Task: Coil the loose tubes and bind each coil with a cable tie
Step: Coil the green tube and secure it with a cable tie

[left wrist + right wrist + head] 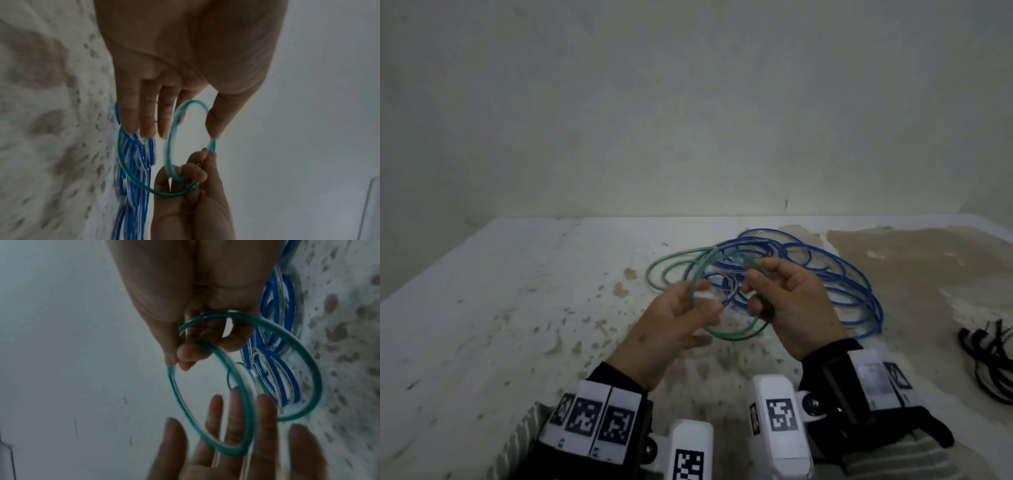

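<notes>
Both hands hold the green tube (736,337) in loops above the table, in front of the heap of loose blue tube (852,284). My right hand (753,294) pinches the green tube (205,431) between thumb and fingers; the right wrist view shows this pinch by the right hand (183,358). My left hand (705,301) has straight, spread fingers (234,418), and one loop runs across them. In the left wrist view, the left hand (185,129) has its thumb touching the green tube (170,146). More green loops trail left onto the table.
A bundle of black cable ties (986,356) lies at the right edge of the stained white table (517,308). A plain wall stands close behind the table. The blue tube (133,162) lies directly beyond the hands.
</notes>
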{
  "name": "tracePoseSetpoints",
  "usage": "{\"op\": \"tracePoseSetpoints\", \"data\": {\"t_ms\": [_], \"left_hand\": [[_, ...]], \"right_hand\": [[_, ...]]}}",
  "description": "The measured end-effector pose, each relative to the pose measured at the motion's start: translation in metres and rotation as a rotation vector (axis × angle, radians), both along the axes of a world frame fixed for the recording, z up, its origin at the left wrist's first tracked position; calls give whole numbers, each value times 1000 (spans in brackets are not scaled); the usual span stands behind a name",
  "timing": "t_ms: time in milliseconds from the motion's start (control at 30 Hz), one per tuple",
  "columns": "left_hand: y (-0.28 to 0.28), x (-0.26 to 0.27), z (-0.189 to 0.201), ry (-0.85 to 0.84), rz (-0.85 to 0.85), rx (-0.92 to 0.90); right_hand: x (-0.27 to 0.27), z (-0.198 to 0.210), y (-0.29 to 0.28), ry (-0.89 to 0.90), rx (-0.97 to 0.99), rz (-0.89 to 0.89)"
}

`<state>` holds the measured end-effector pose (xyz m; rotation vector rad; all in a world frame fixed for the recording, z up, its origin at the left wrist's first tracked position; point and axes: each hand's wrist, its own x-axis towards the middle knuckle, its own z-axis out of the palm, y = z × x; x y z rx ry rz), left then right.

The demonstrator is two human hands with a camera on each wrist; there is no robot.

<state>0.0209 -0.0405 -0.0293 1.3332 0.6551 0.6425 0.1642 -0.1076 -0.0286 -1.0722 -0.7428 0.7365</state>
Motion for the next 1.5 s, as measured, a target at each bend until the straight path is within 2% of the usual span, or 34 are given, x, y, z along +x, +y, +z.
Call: {"op": "tracePoseSetpoints", "data": {"t_ms": [67, 200, 267, 333, 467, 633, 700, 833, 933, 1033, 1167, 1300, 1400, 1500], "left_hand": [[7, 5, 9, -34, 55, 163], [15, 16, 21, 44, -33, 498], [18, 19, 18, 72, -28, 565], [18, 20, 14, 102, -16, 557], [20, 16, 11, 252, -39, 695], [23, 5, 16, 430, -109, 794], [23, -1, 14, 490, -134, 807], [19, -13, 7, 581, -180, 791], [15, -16, 6, 550, -145, 707], [11, -18, 3, 494, -64, 583], [12, -20, -3, 396, 52, 468], [12, -22, -2, 285, 104, 319], [6, -18, -1, 228, 120, 239], [2, -14, -1, 171, 149, 197]], "right_hand": [[-1, -1, -1, -111, -27, 12], [-2, -4, -2, -274, -71, 41], [-2, -6, -1, -274, -90, 42], [-1, -8, 0, -297, -105, 22], [-1, -9, 0, -440, -118, -49], [3, -5, -2, -220, -66, -104], [12, -5, -4, -202, -59, -183], [34, -4, -8, -286, -77, -395], [43, 2, -17, -127, -43, -446], [41, 3, -21, -130, -61, -303], [15, 2, -13, -304, -222, -13], [-1, -1, -8, -410, -304, 148], [-3, -1, -8, -458, -262, 170], [-5, -4, -6, -552, -179, 95]]}}
